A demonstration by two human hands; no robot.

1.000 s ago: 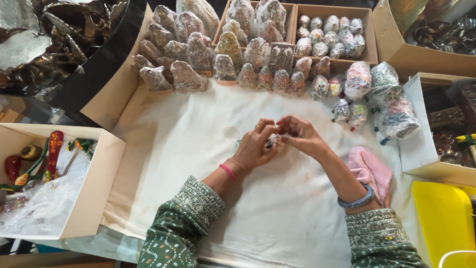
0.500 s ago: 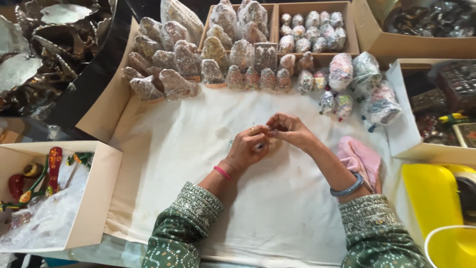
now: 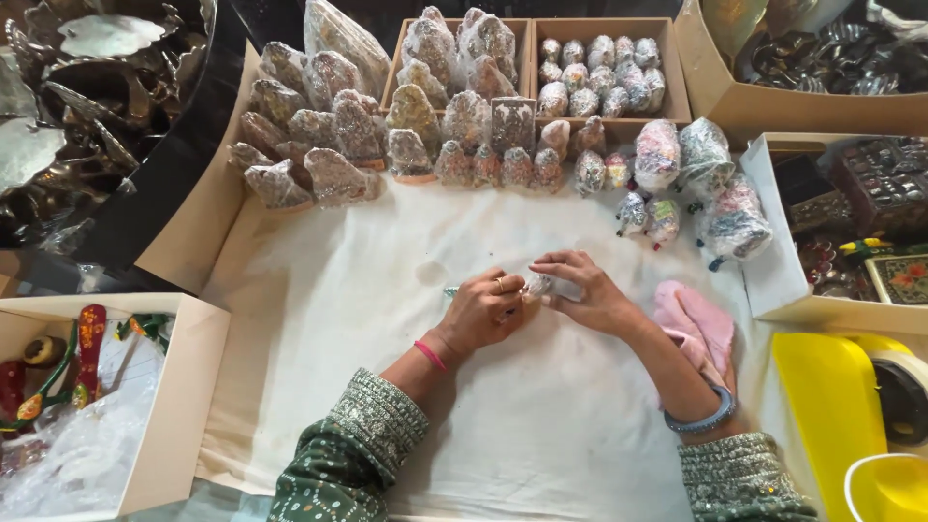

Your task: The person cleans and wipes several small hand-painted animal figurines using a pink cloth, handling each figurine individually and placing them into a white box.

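Both hands met at the centre of the white cloth (image 3: 541,425). The left hand (image 3: 480,314) was curled, fingers closed on a thin tool whose tip showed at its 9 o'clock. The right hand (image 3: 592,295) pinched a small wrapped ornament (image 3: 537,284) between thumb and fingertips, touching the left. A pink cloth (image 3: 698,324) lay at 3 o'clock; wrapped figurines (image 3: 406,145) stood at 12 o'clock.
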